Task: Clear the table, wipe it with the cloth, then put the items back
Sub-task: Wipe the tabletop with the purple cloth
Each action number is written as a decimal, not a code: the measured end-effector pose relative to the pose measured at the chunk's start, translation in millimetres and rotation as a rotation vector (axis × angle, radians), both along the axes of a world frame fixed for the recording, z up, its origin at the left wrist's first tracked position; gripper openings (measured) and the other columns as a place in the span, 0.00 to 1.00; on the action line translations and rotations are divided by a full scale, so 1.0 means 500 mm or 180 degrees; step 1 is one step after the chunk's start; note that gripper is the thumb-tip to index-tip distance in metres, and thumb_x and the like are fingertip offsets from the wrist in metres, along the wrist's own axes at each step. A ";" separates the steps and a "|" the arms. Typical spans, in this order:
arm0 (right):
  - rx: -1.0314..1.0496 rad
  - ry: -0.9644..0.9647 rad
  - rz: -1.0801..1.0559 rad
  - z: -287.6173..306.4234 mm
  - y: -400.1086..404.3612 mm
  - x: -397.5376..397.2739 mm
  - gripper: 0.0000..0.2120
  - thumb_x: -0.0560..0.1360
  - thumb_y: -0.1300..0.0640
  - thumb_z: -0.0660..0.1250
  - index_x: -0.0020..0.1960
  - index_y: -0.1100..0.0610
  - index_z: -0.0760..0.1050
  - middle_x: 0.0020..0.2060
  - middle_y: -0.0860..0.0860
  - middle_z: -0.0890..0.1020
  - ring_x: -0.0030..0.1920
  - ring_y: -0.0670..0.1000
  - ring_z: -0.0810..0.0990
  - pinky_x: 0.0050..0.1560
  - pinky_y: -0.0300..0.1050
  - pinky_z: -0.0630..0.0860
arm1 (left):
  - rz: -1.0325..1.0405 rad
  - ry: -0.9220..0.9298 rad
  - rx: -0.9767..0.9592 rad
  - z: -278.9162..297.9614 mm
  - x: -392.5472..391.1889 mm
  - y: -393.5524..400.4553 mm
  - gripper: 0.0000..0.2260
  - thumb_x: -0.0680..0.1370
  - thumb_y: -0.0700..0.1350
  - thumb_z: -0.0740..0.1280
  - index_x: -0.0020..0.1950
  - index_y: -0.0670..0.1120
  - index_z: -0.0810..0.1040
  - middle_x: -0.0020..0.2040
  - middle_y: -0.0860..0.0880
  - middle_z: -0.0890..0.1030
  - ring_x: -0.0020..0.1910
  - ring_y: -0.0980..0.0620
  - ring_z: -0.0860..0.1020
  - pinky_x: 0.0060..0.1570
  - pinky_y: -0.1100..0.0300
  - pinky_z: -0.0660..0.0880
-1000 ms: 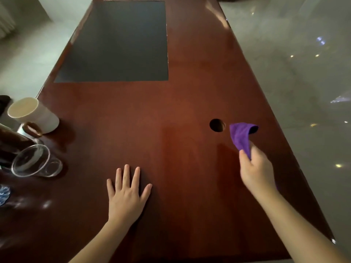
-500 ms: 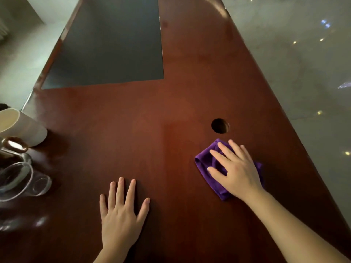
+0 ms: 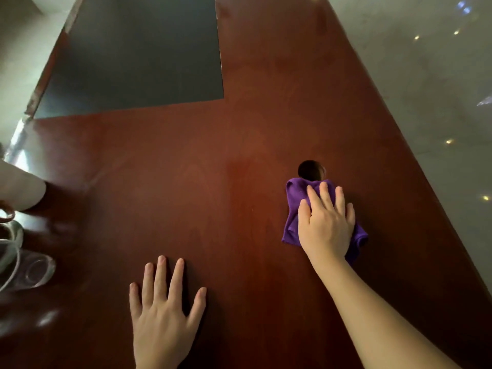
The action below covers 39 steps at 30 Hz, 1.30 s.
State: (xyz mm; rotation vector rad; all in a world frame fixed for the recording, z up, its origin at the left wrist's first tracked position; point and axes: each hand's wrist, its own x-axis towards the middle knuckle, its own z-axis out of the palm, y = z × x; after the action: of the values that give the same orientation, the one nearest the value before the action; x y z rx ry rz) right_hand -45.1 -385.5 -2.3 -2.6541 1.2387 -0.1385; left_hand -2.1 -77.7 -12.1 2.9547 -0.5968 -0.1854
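A purple cloth (image 3: 292, 206) lies bunched on the dark red wooden table (image 3: 186, 182), just below a round cable hole (image 3: 310, 169). My right hand (image 3: 326, 225) presses flat on the cloth with fingers spread, covering most of it. My left hand (image 3: 163, 315) rests flat on the bare table near the front edge, fingers apart, holding nothing. At the far left edge stand a white cup (image 3: 18, 193) and a clear glass (image 3: 24, 267), both cut off by the frame.
A dark grey mat (image 3: 138, 54) covers the far left part of the table. The table's right edge runs diagonally, with pale shiny floor (image 3: 426, 89) beyond it. A brown-rimmed object (image 3: 5, 211) sits between cup and glass.
My right hand brought the cloth down from the air onto the table, then pushed it away from me up to the cable hole. My left hand stayed flat.
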 end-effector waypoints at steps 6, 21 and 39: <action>0.0064 0.0226 -0.0194 0.001 0.065 0.115 0.26 0.80 0.40 0.43 0.75 0.44 0.61 0.77 0.51 0.59 0.77 0.60 0.50 0.72 0.64 0.47 | -0.0038 0.0020 0.0024 0.004 -0.001 -0.001 0.34 0.77 0.69 0.45 0.74 0.51 0.68 0.76 0.44 0.64 0.77 0.44 0.58 0.72 0.39 0.54; -0.0029 -0.0062 0.2210 -0.009 0.217 0.075 0.23 0.76 0.40 0.57 0.70 0.44 0.71 0.73 0.50 0.69 0.75 0.59 0.60 0.72 0.60 0.54 | -0.0064 0.0115 0.0101 0.012 -0.001 0.004 0.32 0.75 0.66 0.53 0.75 0.51 0.67 0.77 0.45 0.62 0.77 0.45 0.57 0.73 0.41 0.53; -0.0001 0.0377 -0.0641 -0.003 0.086 0.098 0.30 0.77 0.35 0.49 0.75 0.45 0.61 0.77 0.54 0.59 0.75 0.65 0.52 0.70 0.65 0.51 | -0.0114 -0.0009 -0.0006 0.007 -0.003 0.003 0.31 0.76 0.65 0.54 0.74 0.50 0.67 0.77 0.44 0.62 0.77 0.44 0.56 0.73 0.39 0.53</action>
State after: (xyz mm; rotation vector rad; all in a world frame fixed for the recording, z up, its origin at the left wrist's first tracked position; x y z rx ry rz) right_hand 3.6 -342.5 -3.6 -2.5653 1.5422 -0.0122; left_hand -3.8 -76.1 -8.6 2.9445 -0.6501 -0.1841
